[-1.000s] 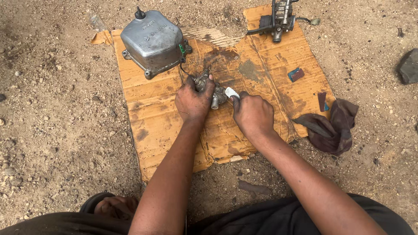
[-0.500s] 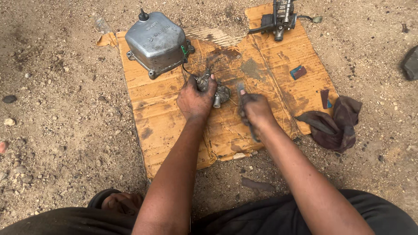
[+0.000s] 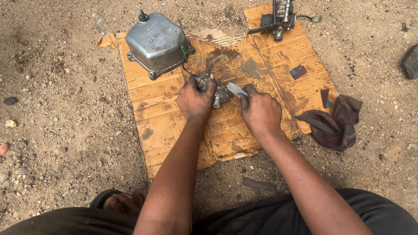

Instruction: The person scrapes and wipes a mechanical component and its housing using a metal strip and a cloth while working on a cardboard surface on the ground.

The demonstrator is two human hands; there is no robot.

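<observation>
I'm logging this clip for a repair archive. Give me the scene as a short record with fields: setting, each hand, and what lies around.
setting: flattened cardboard sheet on gravelly dirt ground
left hand: grips a small grimy metal engine part on the cardboard
right hand: holds a flat metal blade, its tip pointed at that part
top left: grey metal engine cover, partly on the cardboard
top right: dark metal assembly
right: dark rag by the cardboard's edge; small red and blue block on the cardboard
</observation>
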